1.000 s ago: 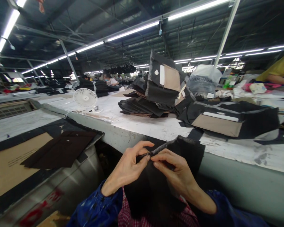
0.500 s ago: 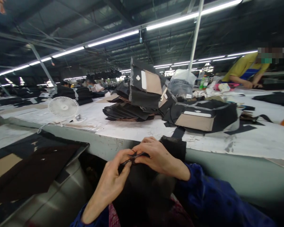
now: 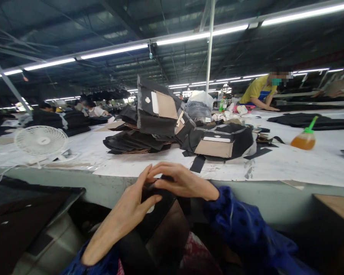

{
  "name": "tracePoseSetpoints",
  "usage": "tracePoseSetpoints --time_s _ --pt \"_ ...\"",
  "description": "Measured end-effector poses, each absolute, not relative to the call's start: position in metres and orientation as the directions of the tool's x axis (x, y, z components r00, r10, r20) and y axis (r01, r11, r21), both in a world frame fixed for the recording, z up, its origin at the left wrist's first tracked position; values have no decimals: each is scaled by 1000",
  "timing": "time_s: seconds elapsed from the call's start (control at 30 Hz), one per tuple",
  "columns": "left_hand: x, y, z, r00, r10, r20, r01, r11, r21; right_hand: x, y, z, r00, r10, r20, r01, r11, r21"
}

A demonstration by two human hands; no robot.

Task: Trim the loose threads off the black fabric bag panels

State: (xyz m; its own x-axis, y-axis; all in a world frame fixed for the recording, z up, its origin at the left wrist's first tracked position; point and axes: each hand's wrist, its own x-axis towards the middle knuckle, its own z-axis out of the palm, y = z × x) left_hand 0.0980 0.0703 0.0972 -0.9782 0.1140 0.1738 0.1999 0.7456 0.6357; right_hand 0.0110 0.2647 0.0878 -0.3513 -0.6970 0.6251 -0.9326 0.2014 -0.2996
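Note:
A black fabric piece [image 3: 160,200] with a tan panel and a small pale patch lies over my lap, just below the table edge. My left hand [image 3: 132,208] rests along its left side, thumb stretched across the cloth near the pale patch. From the right, my right hand [image 3: 179,181] curves over the top edge, with dark material between its thumb and fingers. The fingertips of both hands meet or nearly meet at the top.
On the white-covered table [image 3: 126,164] stand a white fan [image 3: 41,141], stacked black pieces [image 3: 134,141], a black-and-tan piece [image 3: 218,145], a plastic bag [image 3: 200,105] and an orange bottle [image 3: 304,141]. A person in yellow [image 3: 256,93] leans over the table beyond.
The view has turned right, bringing the whole orange bottle into sight. My left fingers have loosened from their pinch and spread, and the cloth's tan panel and pale patch now show.

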Motion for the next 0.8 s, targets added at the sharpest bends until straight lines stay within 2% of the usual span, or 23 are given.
tracePoseSetpoints --time_s 0.07,0.17,0.23,0.3,0.4,0.6,0.67,0.73,0.8 --pt "92 78 94 -979 110 171 196 733 651 -6 292 87 -502 -604 618 -865 366 -345" --pt "88 76 89 -982 83 171 178 712 679 -37 339 71 -788 -508 348 -601 759 -251" --pt "86 73 87 -980 64 190 181 693 698 -50 359 58 -865 -456 209 -493 852 -178" --pt "83 73 86 -974 49 222 196 677 710 -54 368 49 -877 -449 171 -474 867 -155" --pt "80 74 87 -971 71 227 217 655 724 -49 364 47 -868 -459 191 -485 866 -124" --pt "86 63 100 -976 187 113 207 626 752 -47 360 50 -808 -543 230 -567 822 -51" --pt "86 57 104 -966 247 79 219 612 760 -52 364 49 -775 -541 325 -602 789 -122" --pt "85 54 108 -955 286 73 242 617 749 -57 368 48 -745 -518 420 -644 722 -251" --pt "83 55 112 -950 303 83 269 649 711 -62 370 47 -738 -540 405 -672 643 -368"
